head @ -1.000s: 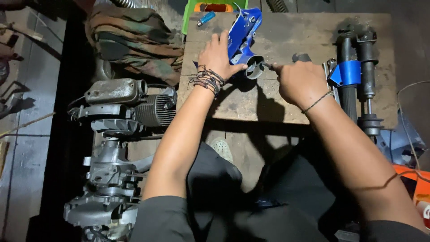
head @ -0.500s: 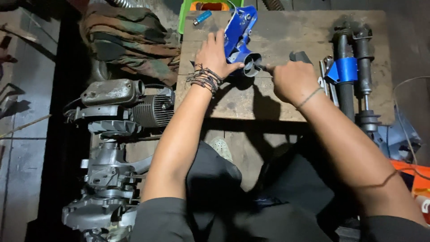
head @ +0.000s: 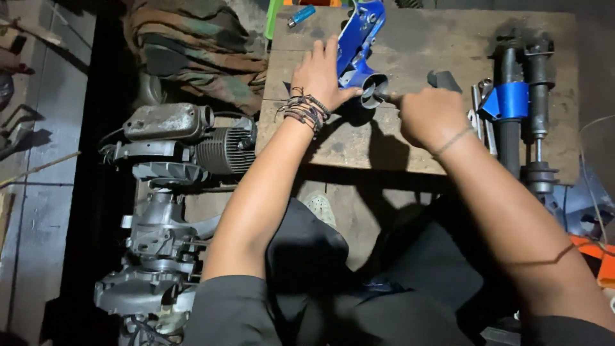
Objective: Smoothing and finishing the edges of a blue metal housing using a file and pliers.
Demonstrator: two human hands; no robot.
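Note:
A blue metal bracket (head: pixel 360 40) with a grey tubular end (head: pixel 373 90) lies on a worn wooden bench (head: pixel 435 38). My left hand (head: pixel 323 72), with cord bracelets at the wrist, presses against the bracket's left side and holds it steady. My right hand (head: pixel 429 115) is closed around a small tool whose tip reaches into the tube opening; the tool itself is mostly hidden by my fingers.
A black fork assembly with a blue clamp (head: pixel 512 102) lies along the bench's right side. A grey engine (head: pixel 173 144) and further engine parts (head: pixel 154 256) sit on the floor at left. Camouflage cloth (head: pixel 192 45) is heaped behind. A blue lighter (head: pixel 301 15) lies at the back.
The view has shifted slightly, so the bench and bracket sit higher in the frame. Both hands stay on the bracket and tool in much the same pose.

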